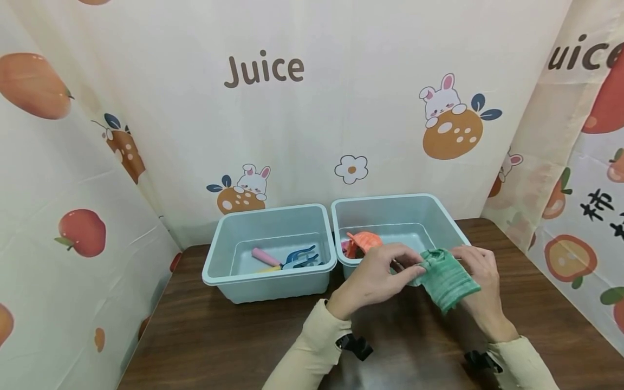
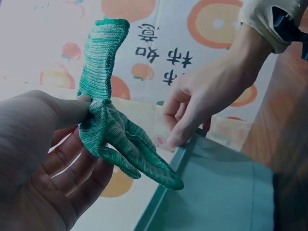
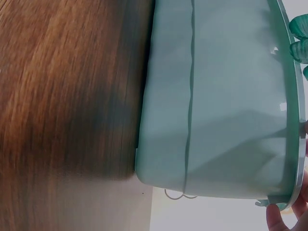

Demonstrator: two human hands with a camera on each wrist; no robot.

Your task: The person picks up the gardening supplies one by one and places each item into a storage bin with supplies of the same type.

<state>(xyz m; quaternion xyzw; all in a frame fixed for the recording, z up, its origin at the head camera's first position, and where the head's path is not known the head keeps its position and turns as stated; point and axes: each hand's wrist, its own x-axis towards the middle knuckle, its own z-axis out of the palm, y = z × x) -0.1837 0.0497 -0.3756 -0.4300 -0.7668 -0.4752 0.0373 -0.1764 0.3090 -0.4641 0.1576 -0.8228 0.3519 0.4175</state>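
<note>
While both your hands are up over the front rim of the right bin, the green striped sock hangs between them, above the table and not inside either bin. Your left hand pinches its cuff end; the left wrist view shows the thumb curled onto the bunched knit with the fingers under it. Your right hand sits at the far side of the sock, fingers curled behind the fabric, so it looks like a hold, though the contact is mostly hidden.

Judging by how it droops and folds, the sock is light, soft and limp, with no stiffness, and won't break. The knit should give decent friction, so slipping is unlikely; it will just flop and stretch. Best hold is probably the cuff edge or a bunched fold, pinched, not the loose toe.

An orange sock lies in the right bin. The left bin holds a pink-handled tool and a blue fork-like tool.
</note>
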